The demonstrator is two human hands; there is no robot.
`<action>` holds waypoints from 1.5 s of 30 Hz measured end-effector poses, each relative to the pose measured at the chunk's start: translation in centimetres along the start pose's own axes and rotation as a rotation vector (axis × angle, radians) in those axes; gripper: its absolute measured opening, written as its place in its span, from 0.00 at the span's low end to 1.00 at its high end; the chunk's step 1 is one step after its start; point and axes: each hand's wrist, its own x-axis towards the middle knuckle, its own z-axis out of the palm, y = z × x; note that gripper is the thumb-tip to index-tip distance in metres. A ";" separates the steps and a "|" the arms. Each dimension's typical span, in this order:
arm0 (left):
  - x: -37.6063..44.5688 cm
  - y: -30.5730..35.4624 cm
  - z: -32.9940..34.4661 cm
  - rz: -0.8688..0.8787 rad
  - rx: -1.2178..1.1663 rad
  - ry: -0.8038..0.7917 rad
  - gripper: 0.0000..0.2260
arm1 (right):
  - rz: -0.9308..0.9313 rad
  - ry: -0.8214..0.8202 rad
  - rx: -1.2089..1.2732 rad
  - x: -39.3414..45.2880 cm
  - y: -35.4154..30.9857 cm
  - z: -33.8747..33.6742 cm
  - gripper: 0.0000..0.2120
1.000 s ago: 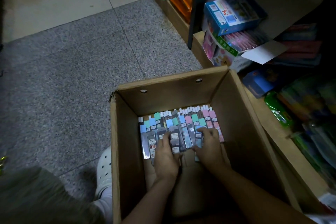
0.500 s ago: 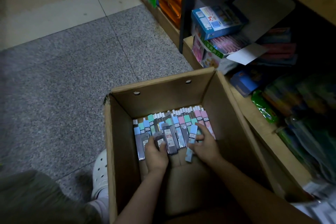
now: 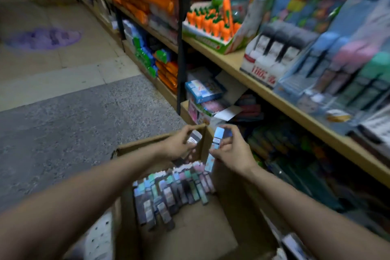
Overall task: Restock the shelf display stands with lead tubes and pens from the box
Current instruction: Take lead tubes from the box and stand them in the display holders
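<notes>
shop aisle now, wooden shelf (image 3: 280,99) running along the right with the display stands (image 3: 337,74) on it, all a bit blurry. half a second back we were both hands deep in the box (image 3: 190,236) sorting lead tubes (image 3: 175,188); now both are lifted above its far edge. our right hand (image 3: 232,152) pinches a blue-capped tube (image 3: 216,143), and our left hand (image 3: 179,145) is curled round a darker one (image 3: 193,139). rest of the tubes lie in a row along the box's far side. looks like we're done picking, next bit is probably slotting these in the stands up right.
</notes>
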 end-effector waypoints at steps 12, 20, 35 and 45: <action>-1.7 15.6 3.0 0.349 -0.104 -0.171 0.26 | -0.248 0.304 -0.342 -4.5 -12.1 -15.4 0.19; 0.7 19.3 5.3 0.439 -0.233 -0.144 0.19 | -0.288 0.658 -0.586 -5.4 -16.6 -25.5 0.21; 4.3 21.0 1.7 0.503 -0.309 -0.052 0.09 | -0.272 0.627 -0.848 3.9 -18.8 -25.1 0.13; 5.5 20.0 3.3 0.481 -0.275 -0.180 0.07 | -0.152 0.589 -0.785 5.1 -16.9 -25.9 0.14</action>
